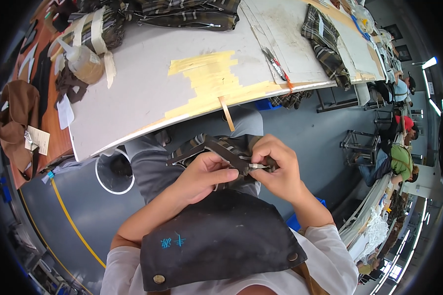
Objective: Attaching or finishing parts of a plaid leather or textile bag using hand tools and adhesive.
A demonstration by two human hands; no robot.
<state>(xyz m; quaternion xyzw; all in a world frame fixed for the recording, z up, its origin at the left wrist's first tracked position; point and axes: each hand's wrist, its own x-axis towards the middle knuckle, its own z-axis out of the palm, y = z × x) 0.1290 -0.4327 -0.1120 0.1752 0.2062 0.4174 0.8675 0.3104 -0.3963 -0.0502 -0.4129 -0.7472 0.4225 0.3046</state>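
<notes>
Over my lap I hold a dark plaid fabric piece (227,146) with a dark brown strip along its edge. My left hand (205,176) is closed on the strip, thumb laid flat along it and pointing right. Opposite it, my right hand (280,164) pinches the same piece, and a small pale bit shows at its fingertips. What that pale bit is, I cannot make out. The rest of the cloth hangs between my hands and knees, partly hidden by my fingers.
Ahead is a worktable (142,64) patched with yellow tape (206,78); a thin wooden strip (226,114) juts from its edge. Red-handled snips (276,65), a plastic squeeze bottle (83,64) and plaid garments (187,14) lie on it. A white-rimmed bin (99,174) stands left; people work at far right.
</notes>
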